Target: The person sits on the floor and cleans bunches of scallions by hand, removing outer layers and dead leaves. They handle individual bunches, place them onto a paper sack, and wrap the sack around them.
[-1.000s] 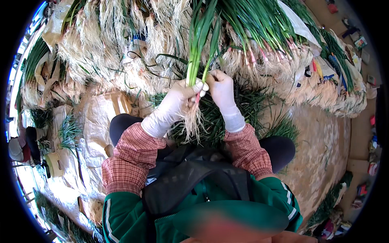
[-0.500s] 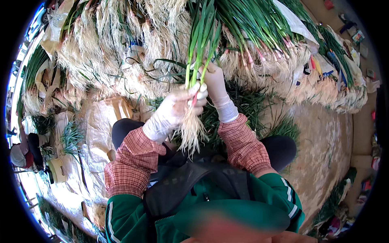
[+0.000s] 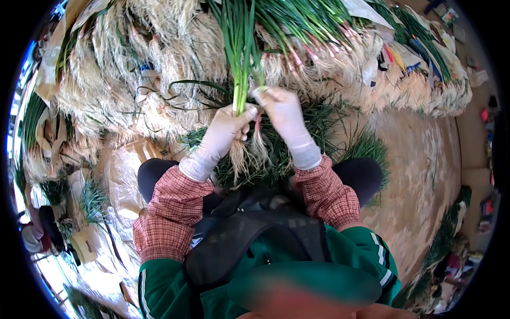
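My left hand (image 3: 220, 130), in a whitish glove, is closed round a small bunch of green garlic (image 3: 240, 87). Its long green leaves point away from me, and pale roots (image 3: 241, 159) hang below my fist. One stalk with a pink base (image 3: 258, 127) stands slightly apart at the right of the bunch. My right hand (image 3: 284, 111), gloved too and a little blurred, pinches a thin green leaf (image 3: 260, 77) just beside the bunch. The fingertips partly hide where that leaf joins its stalk.
A thick heap of green garlic (image 3: 303, 32) lies across the far side, roots toward me. Loose green trimmings (image 3: 324, 127) cover the floor between my knees. Plastic sheeting (image 3: 125, 181) spreads on the left, where another person (image 3: 37, 228) sits near a beige stool (image 3: 82, 247).
The view has shifted, and both hands appear lower. My right hand has moved from behind the stalks to their right side. The pink-based stalk now stands apart from the bunch.
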The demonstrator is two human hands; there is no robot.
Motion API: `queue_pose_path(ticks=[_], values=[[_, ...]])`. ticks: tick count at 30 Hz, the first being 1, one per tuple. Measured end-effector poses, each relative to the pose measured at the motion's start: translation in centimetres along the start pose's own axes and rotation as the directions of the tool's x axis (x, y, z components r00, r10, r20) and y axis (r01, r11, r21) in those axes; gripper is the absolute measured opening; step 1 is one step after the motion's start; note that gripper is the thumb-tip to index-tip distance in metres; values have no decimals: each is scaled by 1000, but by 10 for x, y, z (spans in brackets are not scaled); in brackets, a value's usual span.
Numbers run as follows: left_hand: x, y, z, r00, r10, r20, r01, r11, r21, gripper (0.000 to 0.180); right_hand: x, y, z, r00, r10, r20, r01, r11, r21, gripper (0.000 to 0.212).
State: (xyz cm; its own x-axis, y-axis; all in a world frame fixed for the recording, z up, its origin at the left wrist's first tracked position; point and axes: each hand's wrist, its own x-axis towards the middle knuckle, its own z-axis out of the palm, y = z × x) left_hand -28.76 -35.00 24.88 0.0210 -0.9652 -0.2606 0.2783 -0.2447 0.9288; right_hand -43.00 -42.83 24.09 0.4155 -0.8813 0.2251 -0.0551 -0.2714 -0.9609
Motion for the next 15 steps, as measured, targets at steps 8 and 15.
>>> queue_pose_path(ticks=[8, 15], values=[[33, 10, -1, 987, 153, -53, -160, 973, -168, 30, -71, -39, -262, 622, -103, -776, 160, 987, -3, 21], [67, -16, 13, 966, -156, 204, 233, 870, -434, 31, -259, 134, -386, 801, 26, -598, -573, -254, -779, 20]])
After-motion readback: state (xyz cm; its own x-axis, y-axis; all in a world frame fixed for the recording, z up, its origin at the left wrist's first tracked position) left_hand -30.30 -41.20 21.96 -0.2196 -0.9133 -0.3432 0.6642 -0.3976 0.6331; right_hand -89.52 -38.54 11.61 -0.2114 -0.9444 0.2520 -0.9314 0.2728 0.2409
